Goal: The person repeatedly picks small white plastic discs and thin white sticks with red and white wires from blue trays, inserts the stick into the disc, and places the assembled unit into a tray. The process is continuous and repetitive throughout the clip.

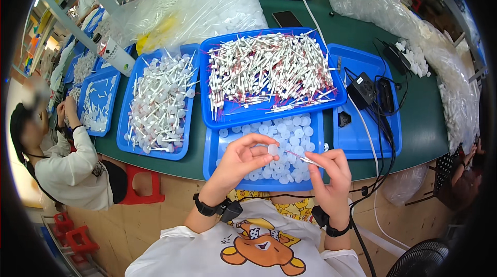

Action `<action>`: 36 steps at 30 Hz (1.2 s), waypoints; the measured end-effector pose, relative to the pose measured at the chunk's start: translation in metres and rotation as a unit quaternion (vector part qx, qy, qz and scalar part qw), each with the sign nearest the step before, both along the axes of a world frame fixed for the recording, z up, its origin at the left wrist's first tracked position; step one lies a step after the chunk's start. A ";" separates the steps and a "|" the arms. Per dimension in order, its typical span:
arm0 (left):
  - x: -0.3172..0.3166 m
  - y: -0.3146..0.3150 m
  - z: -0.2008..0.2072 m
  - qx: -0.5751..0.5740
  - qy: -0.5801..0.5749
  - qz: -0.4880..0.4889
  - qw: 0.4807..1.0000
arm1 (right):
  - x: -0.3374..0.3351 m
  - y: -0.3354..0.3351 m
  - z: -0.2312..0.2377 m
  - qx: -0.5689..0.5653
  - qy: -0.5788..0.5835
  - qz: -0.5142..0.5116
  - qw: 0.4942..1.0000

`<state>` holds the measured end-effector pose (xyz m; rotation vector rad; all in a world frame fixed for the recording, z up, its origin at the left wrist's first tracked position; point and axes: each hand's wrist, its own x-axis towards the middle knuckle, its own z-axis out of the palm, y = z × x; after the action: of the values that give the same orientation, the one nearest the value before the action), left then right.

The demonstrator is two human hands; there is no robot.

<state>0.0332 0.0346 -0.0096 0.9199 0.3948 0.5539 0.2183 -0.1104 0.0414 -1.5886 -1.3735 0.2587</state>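
Between the thumb and fingers of my left hand point(244, 159) is a translucent round cap point(273, 149). My right hand point(331, 173) pinches a thin white stick with a pinkish-red wire end point(305, 159), which points left toward the cap. Both hands are over a blue tray point(212, 166) of loose translucent round caps point(290, 173). Partly on top of its far side rests another blue tray point(248, 123), heaped with white sticks with pink-red wires point(269, 70). To the left, a third blue tray point(124, 137) holds sticks with round caps on them point(160, 101).
At right, a blue tray point(362, 140) holds a black power adapter point(363, 90) and tangled cables. A phone point(287, 19), a white bottle point(115, 55) and large plastic bags point(222, 5) lie or stand farther back. A co-worker point(72, 147) sits at left, near a red stool point(142, 186).
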 end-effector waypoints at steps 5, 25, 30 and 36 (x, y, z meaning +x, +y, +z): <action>0.001 -0.001 0.006 -0.024 0.043 -0.005 0.999 | 0.003 0.023 -0.004 -0.014 0.011 0.040 0.999; 0.002 -0.001 0.008 0.003 0.066 0.000 0.998 | 0.014 0.029 -0.009 -0.003 -0.093 0.068 0.993; 0.000 -0.002 0.006 0.022 0.067 0.001 0.997 | 0.011 0.028 -0.005 0.001 -0.117 0.061 0.991; 0.001 -0.004 0.000 0.079 0.034 0.002 0.996 | 0.005 0.029 -0.010 0.002 -0.063 0.094 0.994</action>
<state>0.0346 0.0308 -0.0101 1.0929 0.4190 0.5644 0.2238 -0.0818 0.0315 -1.4946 -1.6228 0.2716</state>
